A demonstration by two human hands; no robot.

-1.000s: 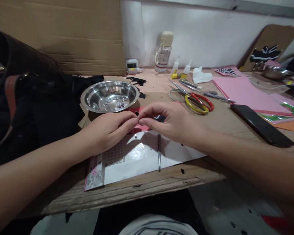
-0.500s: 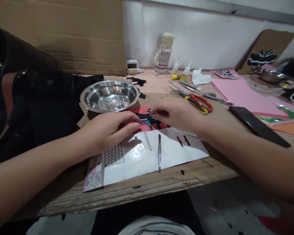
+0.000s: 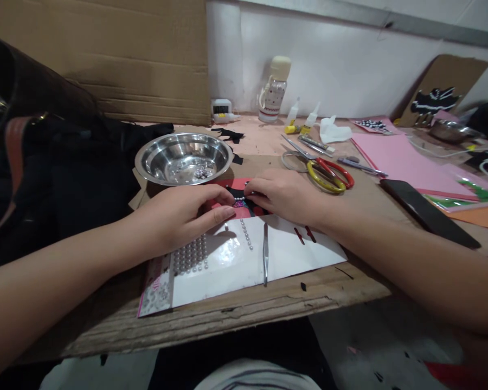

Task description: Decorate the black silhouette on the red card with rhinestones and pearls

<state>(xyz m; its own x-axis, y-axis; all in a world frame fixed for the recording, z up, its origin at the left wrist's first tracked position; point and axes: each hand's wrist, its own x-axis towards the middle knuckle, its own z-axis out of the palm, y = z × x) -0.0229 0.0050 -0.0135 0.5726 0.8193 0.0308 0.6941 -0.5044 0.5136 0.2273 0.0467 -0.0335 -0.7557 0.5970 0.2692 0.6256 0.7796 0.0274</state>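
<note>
A red card [image 3: 241,213] carries a black cutout [image 3: 235,192] decorated with white pearl beads [image 3: 239,199] and purple and teal beads [image 3: 239,204]. My left hand [image 3: 183,214] rests at the card's left side, thumb and forefinger apart, fingertips near the beads. On the right, my right hand [image 3: 287,195] covers part of the cutout, its fingers close together and their tips down on it; whatever they pinch is hidden. Below both hands lies a white bead sheet [image 3: 223,281] with rows of stick-on pearls [image 3: 190,257]. Tweezers [image 3: 265,254] lie across that sheet.
Behind my left hand stands a steel bowl [image 3: 183,141] with a few beads. Scissors [image 3: 325,170], glue bottles [image 3: 309,120], a drinking bottle [image 3: 274,92] and a phone [image 3: 429,211] lie or stand farther off. A black bag [image 3: 77,173] fills the left; the wooden table edge [image 3: 228,317] is near me.
My right hand has moved slightly left and down onto the cutout, covering more of it. My left hand looks almost the same.
</note>
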